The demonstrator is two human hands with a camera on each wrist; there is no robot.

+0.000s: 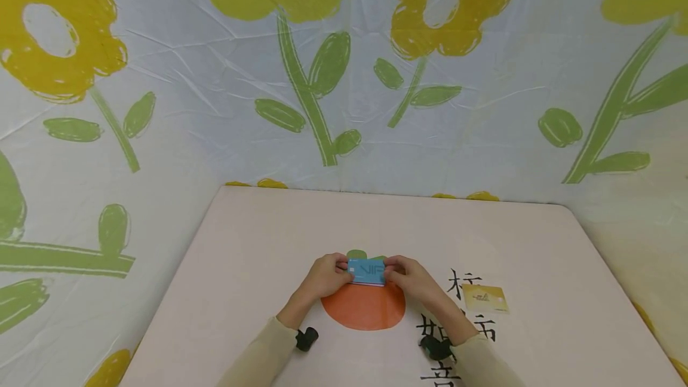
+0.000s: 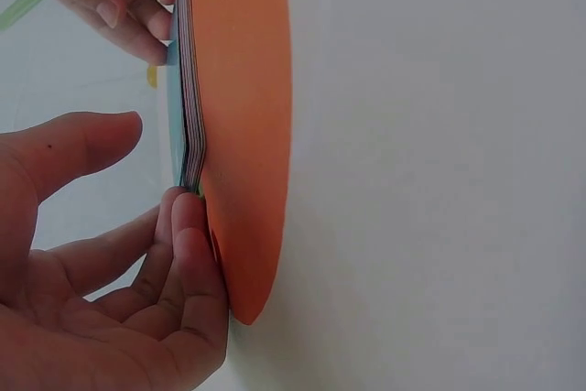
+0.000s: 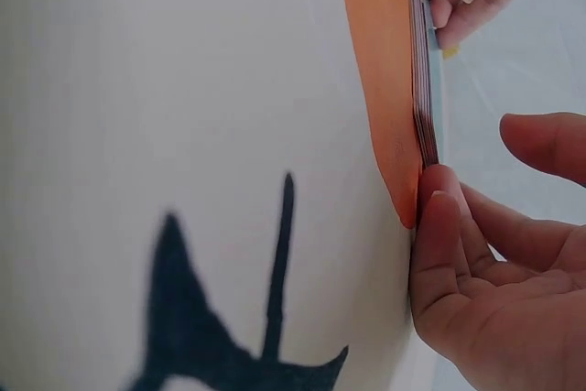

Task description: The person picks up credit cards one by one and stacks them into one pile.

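Observation:
A stack of cards [image 1: 367, 271], its top card light blue with big lettering and a small chip mark, lies flat on the table. From the side its several thin layers show as a striped edge [image 2: 189, 80]. My left hand [image 1: 329, 273] has its fingertips against the left end of the stack, and its thumb is raised away from it in the left wrist view. Against the opposite end rest the fingertips of my right hand [image 1: 412, 278]. That thumb also stands off the stack in the right wrist view.
Beneath the stack, the pale tabletop [image 1: 269, 226] bears a printed orange fruit [image 1: 362, 309] with green leaves. A yellow card [image 1: 485, 298] lies to the right, over black printed characters [image 1: 439, 373]. Flower-patterned cloth [image 1: 349, 154] surrounds the table's back and sides.

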